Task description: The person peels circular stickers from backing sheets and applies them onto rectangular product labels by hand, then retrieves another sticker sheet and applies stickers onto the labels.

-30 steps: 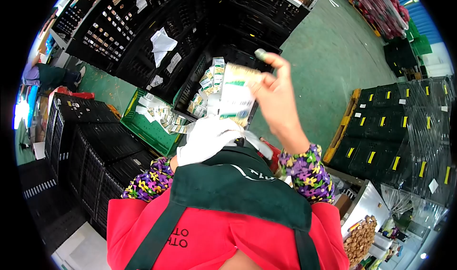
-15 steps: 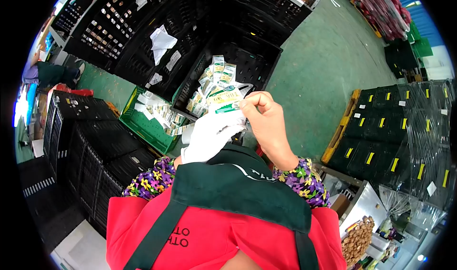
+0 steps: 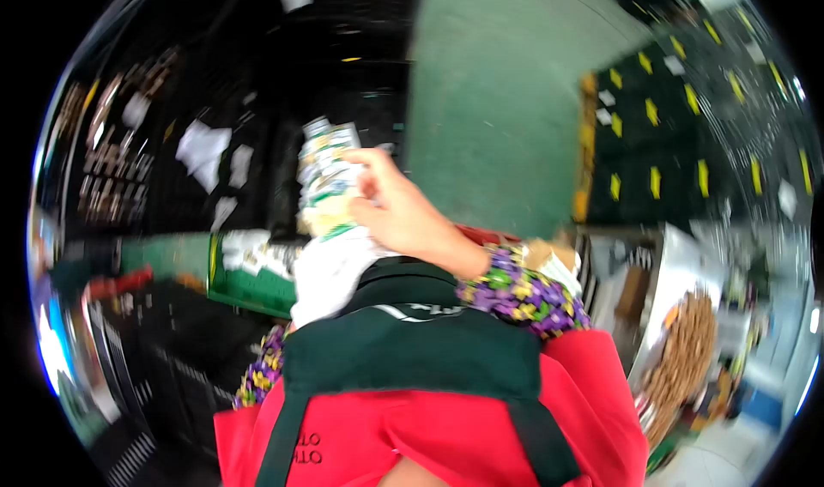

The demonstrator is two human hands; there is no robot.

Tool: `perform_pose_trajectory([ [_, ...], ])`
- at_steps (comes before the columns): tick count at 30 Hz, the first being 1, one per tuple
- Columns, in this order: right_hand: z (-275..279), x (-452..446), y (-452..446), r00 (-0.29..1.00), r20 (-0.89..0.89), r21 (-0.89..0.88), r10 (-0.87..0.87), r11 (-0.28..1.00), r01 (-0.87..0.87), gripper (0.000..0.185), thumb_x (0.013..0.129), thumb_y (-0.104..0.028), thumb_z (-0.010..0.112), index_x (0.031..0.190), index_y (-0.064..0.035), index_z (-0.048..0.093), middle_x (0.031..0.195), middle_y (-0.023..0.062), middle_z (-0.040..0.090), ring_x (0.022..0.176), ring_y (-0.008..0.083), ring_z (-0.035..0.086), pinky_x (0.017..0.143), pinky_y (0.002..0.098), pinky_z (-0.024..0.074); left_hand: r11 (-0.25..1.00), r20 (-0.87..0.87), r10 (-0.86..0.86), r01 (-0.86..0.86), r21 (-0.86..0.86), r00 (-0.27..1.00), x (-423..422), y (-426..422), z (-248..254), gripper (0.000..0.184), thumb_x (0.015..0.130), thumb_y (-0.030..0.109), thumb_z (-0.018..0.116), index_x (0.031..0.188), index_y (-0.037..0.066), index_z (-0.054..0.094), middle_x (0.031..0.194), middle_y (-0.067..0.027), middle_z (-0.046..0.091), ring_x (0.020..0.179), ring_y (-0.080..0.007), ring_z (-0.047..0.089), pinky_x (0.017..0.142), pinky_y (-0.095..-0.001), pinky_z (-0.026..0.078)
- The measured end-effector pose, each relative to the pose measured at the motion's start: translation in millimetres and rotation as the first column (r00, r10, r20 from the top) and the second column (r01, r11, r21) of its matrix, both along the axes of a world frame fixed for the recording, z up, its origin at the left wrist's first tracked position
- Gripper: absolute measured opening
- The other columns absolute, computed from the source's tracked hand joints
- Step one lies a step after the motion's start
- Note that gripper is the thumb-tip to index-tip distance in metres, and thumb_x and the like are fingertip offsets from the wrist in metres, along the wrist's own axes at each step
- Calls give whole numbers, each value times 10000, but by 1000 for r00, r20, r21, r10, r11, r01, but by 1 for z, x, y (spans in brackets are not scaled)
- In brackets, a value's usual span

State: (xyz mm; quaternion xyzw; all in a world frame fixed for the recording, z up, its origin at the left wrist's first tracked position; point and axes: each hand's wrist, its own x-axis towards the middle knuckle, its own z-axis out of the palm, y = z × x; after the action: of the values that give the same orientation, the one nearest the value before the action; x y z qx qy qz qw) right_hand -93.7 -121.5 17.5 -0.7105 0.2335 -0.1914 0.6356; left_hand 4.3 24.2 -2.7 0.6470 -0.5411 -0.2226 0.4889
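1. White, green and yellow printed slips (image 3: 326, 165) form a blurred column left of centre, against the dark black plastic crates (image 3: 343, 75); whether the far ones lie in a crate cannot be told.
2. Left hand (image 3: 330, 268), in a white glove, is at the column's near end, touching or just beside the slips. Its fingers are too blurred to tell how far closed its grip is, or on what.
3. Right hand (image 3: 408, 217), bare, reaches over from the right. Its thumb and forefinger stand apart at the slips' right edge; whether its grip has hold of one cannot be told.
4. Handling well, as a judgement: pinch a single slip by its edge, keep the gloved hand steady beneath, and keep the printed faces flat so that neighbours do not drag along.
5. Counted: two hands, one gloved; one green plastic crate (image 3: 257, 296) at the left, with white pieces inside; one large, crumpled white paper sheet (image 3: 203, 154) at the far left; one brown heap (image 3: 687, 350) by the metal table (image 3: 652, 285) at the right. Slips blur together, so no count is possible.
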Motion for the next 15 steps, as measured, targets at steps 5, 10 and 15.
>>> perform_pose_trajectory([
  [5,-26,-61,-14,989,-129,-297,75,948,-111,520,812,-361,656,1240,-112,499,1046,126,598,987,309,585,813,424,455,894,-302,447,-427,135,842,19,-22,-19,135,918,34,553,958,-39,659,1006,-115,681,887,-133,612,826,-278,482],
  [10,-93,-113,15,914,-293,-426,-283,894,140,335,827,-358,614,1043,-102,602,961,129,620,938,333,595,756,456,459,968,-420,249,-216,126,872,39,-46,-44,195,962,121,544,1013,-32,654,1082,-109,671,905,-130,606,837,-275,485],
  [15,-134,-156,79,796,-251,-334,-551,821,463,296,841,-348,595,1021,-114,614,901,112,629,903,322,606,703,444,469,968,-296,29,48,248,955,34,-70,-69,140,948,95,553,932,-12,642,953,-79,678,869,-121,596,822,-262,475],
])
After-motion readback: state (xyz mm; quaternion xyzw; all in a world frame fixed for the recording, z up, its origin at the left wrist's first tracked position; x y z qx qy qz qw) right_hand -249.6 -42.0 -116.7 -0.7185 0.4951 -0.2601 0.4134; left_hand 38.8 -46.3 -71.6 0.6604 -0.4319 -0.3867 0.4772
